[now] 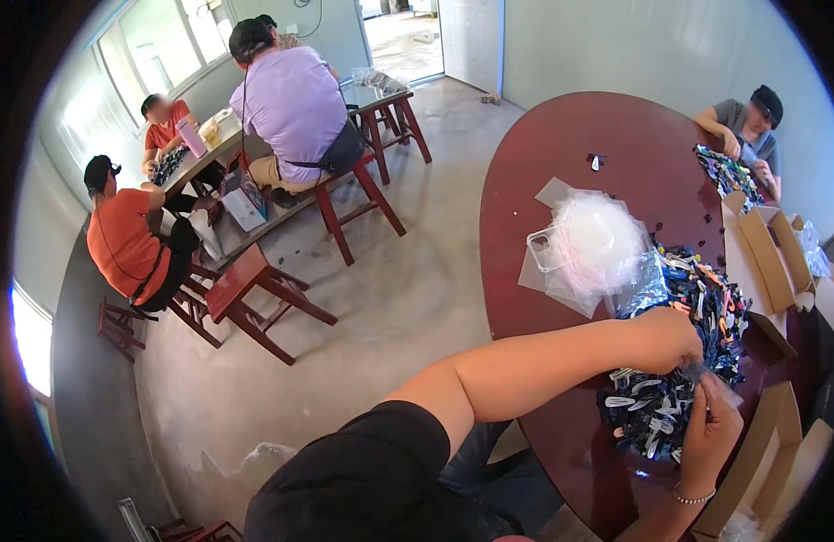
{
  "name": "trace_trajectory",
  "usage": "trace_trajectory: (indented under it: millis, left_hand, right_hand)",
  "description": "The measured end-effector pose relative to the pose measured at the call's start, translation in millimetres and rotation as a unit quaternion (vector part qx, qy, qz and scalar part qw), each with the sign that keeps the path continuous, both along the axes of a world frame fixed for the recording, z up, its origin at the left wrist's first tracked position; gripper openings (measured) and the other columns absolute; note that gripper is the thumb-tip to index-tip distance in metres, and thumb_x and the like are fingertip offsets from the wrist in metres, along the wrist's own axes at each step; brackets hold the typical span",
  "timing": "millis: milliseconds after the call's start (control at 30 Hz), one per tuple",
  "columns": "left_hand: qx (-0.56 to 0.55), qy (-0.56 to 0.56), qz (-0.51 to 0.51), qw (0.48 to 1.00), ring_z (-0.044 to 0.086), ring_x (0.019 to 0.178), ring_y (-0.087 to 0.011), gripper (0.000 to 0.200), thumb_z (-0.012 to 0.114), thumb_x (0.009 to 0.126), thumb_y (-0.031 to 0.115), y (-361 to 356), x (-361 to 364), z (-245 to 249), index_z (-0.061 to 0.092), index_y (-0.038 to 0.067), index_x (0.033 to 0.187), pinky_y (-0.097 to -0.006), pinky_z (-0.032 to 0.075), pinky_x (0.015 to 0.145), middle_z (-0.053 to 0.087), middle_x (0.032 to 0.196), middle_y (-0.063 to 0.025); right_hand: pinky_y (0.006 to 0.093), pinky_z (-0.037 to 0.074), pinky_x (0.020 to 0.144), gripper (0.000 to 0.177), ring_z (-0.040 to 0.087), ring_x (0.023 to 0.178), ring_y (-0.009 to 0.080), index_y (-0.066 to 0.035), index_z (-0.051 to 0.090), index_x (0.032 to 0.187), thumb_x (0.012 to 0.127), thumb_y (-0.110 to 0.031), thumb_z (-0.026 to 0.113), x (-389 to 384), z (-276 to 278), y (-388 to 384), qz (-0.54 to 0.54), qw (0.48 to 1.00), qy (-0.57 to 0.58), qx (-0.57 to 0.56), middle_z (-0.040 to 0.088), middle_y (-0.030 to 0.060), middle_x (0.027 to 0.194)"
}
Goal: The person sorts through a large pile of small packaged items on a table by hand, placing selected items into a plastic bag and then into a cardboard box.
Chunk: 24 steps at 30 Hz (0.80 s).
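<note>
Head view: the right hand (720, 425) and left hand (665, 341) each pinch a clear plastic bag (697, 371), grip narrow, apparently because thin film needs support at two points. The bag is held above the clip pile (656, 420), likely to shorten reach. It appears crumpled; contents cannot be determined. Beyond, a stack of flat bags (593, 237) lies on the bench (534, 163), presumably for access.
</note>
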State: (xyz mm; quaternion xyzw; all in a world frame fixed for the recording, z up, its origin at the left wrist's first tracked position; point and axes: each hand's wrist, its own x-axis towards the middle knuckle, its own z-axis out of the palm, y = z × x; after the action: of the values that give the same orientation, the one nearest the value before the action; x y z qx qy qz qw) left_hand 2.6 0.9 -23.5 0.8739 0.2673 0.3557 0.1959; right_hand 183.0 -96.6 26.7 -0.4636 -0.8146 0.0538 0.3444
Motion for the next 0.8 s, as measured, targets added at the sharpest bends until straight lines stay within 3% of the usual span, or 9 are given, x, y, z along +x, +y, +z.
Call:
trace_trajectory:
  millis: [333, 433, 500, 600, 800]
  left_hand:
    - [0.042, -0.010, 0.041, 0.998, 0.065, 0.074, -0.0353, 0.016, 0.064, 0.077, 0.012, 1, 0, -3, 0.072, 0.014, 0.090, -0.0456, 0.050, 0.066, 0.067, 0.077, -0.0130]
    - [0.048, 0.021, 0.046, 0.998, 0.065, 0.073, -0.0360, 0.016, 0.062, 0.076, 0.011, -1, -1, 3, 0.071, 0.014, 0.089, -0.0460, 0.050, 0.065, 0.067, 0.076, -0.0135]
    - [0.054, 0.050, 0.050, 0.996, 0.065, 0.073, -0.0363, 0.016, 0.061, 0.076, 0.011, -2, -2, 5, 0.071, 0.014, 0.089, -0.0462, 0.050, 0.065, 0.067, 0.076, -0.0137]
    - [0.051, 0.025, 0.058, 0.997, 0.065, 0.071, -0.0366, 0.016, 0.060, 0.077, 0.011, -1, -2, 3, 0.070, 0.013, 0.088, -0.0464, 0.050, 0.064, 0.066, 0.075, -0.0142]
    - [0.039, 0.023, 0.063, 0.997, 0.066, 0.073, -0.0361, 0.020, 0.061, 0.075, 0.010, -3, -4, 6, 0.070, 0.014, 0.092, -0.0469, 0.051, 0.066, 0.066, 0.074, -0.0137]
  right_hand:
    - [0.0336, 0.048, 0.088, 0.020, 0.064, 0.101, 0.0279, 0.006, 0.067, 0.106, 0.087, 0.001, 0.061, -2, 6, -6, -0.054, 0.998, -0.014, -0.023, 0.068, 0.0181, 0.106]
    - [0.0322, 0.047, 0.090, 0.019, 0.064, 0.104, 0.0257, 0.005, 0.067, 0.105, 0.088, 0.001, 0.061, -9, 1, -4, -0.025, 0.997, 0.058, -0.041, 0.068, 0.0174, 0.109]
    - [0.0315, 0.046, 0.092, 0.018, 0.063, 0.104, 0.0234, 0.004, 0.067, 0.106, 0.090, 0.000, 0.060, -14, -3, -3, -0.041, 0.981, 0.174, -0.080, 0.068, 0.0160, 0.113]
    - [0.0332, 0.048, 0.089, 0.023, 0.063, 0.099, 0.0193, 0.002, 0.066, 0.115, 0.095, -0.005, 0.056, 2, -8, 5, 0.046, 0.992, 0.104, -0.049, 0.066, 0.0111, 0.118]
    - [0.0320, 0.049, 0.082, 0.026, 0.061, 0.093, 0.0180, 0.000, 0.064, 0.120, 0.098, -0.006, 0.051, -5, -4, 1, -0.036, 0.983, 0.128, -0.128, 0.066, 0.0112, 0.118]
